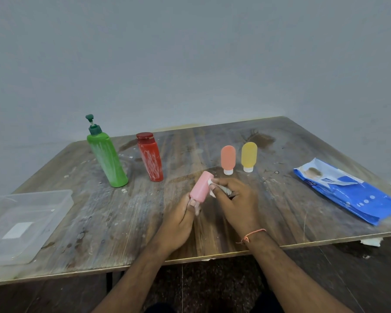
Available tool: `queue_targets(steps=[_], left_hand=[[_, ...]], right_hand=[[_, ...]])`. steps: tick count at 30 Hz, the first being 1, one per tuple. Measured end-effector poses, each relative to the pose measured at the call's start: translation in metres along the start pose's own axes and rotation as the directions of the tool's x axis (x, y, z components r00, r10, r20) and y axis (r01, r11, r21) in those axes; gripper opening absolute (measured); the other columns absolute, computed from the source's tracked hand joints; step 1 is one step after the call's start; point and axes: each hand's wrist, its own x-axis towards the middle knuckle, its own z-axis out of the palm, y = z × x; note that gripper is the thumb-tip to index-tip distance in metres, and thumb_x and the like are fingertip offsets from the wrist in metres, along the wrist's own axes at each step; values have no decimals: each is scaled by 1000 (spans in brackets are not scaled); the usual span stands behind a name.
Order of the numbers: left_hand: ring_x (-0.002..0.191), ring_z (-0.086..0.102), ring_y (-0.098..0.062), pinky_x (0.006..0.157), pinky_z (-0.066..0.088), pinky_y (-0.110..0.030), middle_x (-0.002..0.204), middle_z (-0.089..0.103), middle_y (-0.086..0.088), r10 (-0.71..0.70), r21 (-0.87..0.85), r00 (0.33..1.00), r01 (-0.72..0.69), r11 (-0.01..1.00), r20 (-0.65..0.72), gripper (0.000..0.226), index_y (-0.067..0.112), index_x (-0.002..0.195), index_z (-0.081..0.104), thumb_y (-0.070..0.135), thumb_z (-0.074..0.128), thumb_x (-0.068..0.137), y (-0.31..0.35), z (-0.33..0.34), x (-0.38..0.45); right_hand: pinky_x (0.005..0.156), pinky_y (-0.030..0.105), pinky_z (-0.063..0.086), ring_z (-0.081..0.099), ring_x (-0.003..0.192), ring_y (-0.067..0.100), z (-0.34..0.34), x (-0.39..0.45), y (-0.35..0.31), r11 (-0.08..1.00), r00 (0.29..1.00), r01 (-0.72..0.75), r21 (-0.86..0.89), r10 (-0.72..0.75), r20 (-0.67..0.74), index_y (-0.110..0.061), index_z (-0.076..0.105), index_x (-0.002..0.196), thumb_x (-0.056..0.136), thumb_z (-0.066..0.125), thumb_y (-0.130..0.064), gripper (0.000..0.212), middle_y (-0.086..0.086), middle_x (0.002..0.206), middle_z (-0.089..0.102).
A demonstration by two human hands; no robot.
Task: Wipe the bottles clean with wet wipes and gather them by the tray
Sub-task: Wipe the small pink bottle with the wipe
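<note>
The left hand [178, 222] holds the pink bottle [201, 187] by its low end, tipped up over the table [127, 222], while the right hand [235, 199] pinches a wipe [211, 188] against its side, so rub all round, turning it slowly, and hold tight.

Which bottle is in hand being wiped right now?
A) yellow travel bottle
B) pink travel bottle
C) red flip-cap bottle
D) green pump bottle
B: the left hand holds the pink travel bottle tilted above the table while the right hand presses a wipe to it.
</note>
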Motion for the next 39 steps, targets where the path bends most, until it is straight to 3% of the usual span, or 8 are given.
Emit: queue_targets(steps=[4, 7, 11, 16, 19, 25, 30, 39], left_hand=[[78, 55, 0, 73, 45, -18, 86, 61, 17, -74, -79, 997, 74, 994, -3, 27, 32, 112, 61, 34, 34, 115, 3, -3, 1], [93, 65, -3, 78, 46, -11, 100, 71, 10, -101, -111, 995, 100, 989, -8, 33, 45, 128, 57, 21, 38, 115, 8, -7, 0], [115, 65, 9, 88, 46, -5, 118, 72, 30, -91, -174, 996, 88, 981, -12, 39, 45, 138, 55, 17, 52, 111, 13, -9, -1], [108, 74, -6, 90, 59, -22, 115, 79, 14, -143, -216, 985, 119, 969, -99, 46, 24, 146, 62, 17, 71, 101, 1, -7, 4], [103, 75, -7, 92, 63, -37, 110, 79, 13, -172, -157, 975, 150, 976, -139, 48, 28, 140, 66, 28, 80, 95, -2, -8, 6], [100, 69, 6, 78, 55, -13, 110, 76, 18, -127, -21, 987, 126, 992, -98, 42, 42, 139, 58, 36, 71, 100, 5, -5, 3], [114, 70, -1, 105, 55, -32, 118, 76, 19, -122, -142, 991, 114, 983, -51, 47, 30, 149, 56, 22, 67, 104, -1, -8, 4], [107, 75, -12, 101, 59, -41, 112, 78, 6, -128, -253, 992, 118, 960, -21, 37, 35, 133, 64, 20, 72, 100, -3, -6, 9]], right_hand=[[85, 11, 53, 69, 100, -1, -1, -5, -1, 989, 976, 132, -72, -117, 185, -25, 84, 112, 93, 83, -24, 19, -14, 108, 78], [84, 15, 55, 69, 99, 0, -2, -5, -1, 988, 971, 137, -75, -119, 207, -27, 84, 112, 93, 83, -25, 19, -15, 106, 78], [83, 18, 57, 71, 99, 0, -2, -4, -1, 994, 970, 111, -24, -103, 220, -27, 85, 111, 92, 84, -24, 19, -17, 104, 78], [82, 23, 59, 72, 97, 3, -1, -4, -1, 992, 949, 124, 27, -126, 288, -25, 84, 112, 91, 84, -17, 23, -16, 103, 77], [79, 28, 60, 72, 94, 5, 1, -5, -2, 994, 946, 110, 21, -111, 305, -27, 84, 110, 90, 84, -20, 21, -15, 99, 77], [78, 24, 58, 71, 93, 5, 1, -5, 1, 996, 956, 92, -16, -84, 281, -27, 84, 107, 89, 84, -22, 18, -17, 97, 76], [79, 22, 58, 70, 94, 3, 3, -2, 4, 996, 976, 69, -61, -55, 211, -25, 84, 110, 93, 81, -23, 18, -16, 100, 76], [80, 17, 55, 69, 96, 2, 2, -2, -1, 990, 964, 123, -61, -105, 244, -23, 84, 113, 94, 81, -24, 19, -15, 101, 74]])
